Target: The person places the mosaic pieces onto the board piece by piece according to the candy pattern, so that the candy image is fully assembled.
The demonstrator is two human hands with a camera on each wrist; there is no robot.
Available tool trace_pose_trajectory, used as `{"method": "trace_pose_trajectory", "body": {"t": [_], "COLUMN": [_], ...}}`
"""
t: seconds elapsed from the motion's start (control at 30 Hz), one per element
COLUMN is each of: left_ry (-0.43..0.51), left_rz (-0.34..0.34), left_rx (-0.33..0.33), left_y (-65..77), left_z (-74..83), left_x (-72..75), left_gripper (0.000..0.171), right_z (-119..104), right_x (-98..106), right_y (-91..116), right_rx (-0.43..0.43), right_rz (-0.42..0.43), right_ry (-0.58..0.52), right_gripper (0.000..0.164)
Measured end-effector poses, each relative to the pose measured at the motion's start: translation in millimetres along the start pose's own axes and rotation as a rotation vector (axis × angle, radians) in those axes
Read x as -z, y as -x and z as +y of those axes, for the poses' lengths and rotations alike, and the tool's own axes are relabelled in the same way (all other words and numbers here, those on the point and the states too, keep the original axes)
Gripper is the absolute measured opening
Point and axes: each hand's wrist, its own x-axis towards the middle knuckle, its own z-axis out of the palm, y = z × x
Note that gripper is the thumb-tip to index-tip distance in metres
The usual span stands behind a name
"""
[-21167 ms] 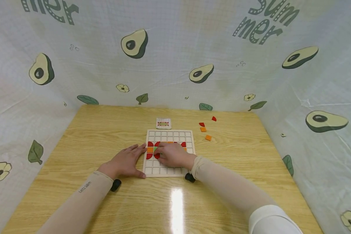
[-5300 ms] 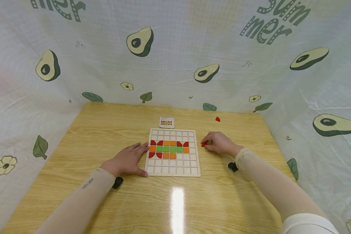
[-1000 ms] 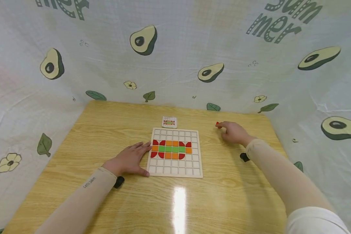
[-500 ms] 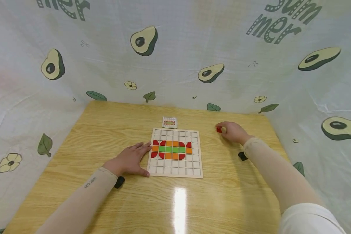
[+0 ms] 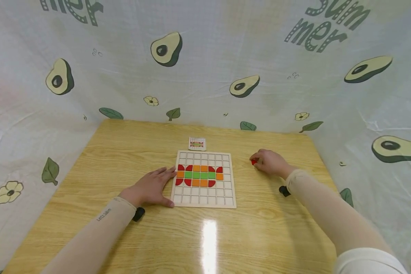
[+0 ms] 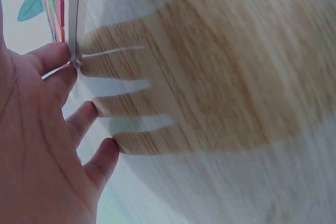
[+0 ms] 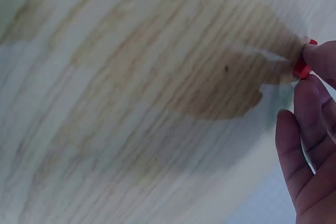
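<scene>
My right hand [image 5: 270,163] pinches a red quarter-circle tile [image 5: 254,162] between thumb and fingertips, to the right of the grid board. In the right wrist view the red tile [image 7: 302,69] shows at the fingertips. My left hand [image 5: 150,188] lies spread at the left edge of the pale wooden grid board [image 5: 202,198], fingertips and thumb touching it. Three rows of tiles cross the board: green squares [image 5: 196,175] in the middle row, orange squares [image 5: 200,183] above, below and at both ends, red quarter-circles [image 5: 211,183] around them. In the left wrist view, fingers touch the board's edge [image 6: 75,14].
Behind the board lies a small card [image 5: 197,144] printed with a similar coloured pattern. The wooden table [image 5: 140,243] is bordered by a white cloth [image 5: 205,49] with avocado prints at the back and sides.
Loose red and orange tiles from the right side now sit on the board. Within the last second my right hand picked up the red tile and moved it slightly nearer; the left hand stayed.
</scene>
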Motion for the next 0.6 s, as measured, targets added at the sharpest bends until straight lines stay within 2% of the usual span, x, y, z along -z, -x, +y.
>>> {"method": "trace_pose_trajectory", "body": {"t": [0.3, 0.6], "left_ry": [0.005, 0.019], "left_rz": [-0.007, 0.002], "left_rx": [0.003, -0.003], "left_y": [0.1, 0.9], "left_z": [-0.2, 0.5], "left_x": [0.1, 1.1], "left_gripper": [0.113, 0.113], "right_z": [-9, -28], "right_x": [-3, -4], "right_y": [5, 11], "right_rx": [0.005, 0.116], "right_rz": [-0.006, 0.02], "right_ry": [-0.031, -0.042], "right_gripper": [0.025, 0.023]}}
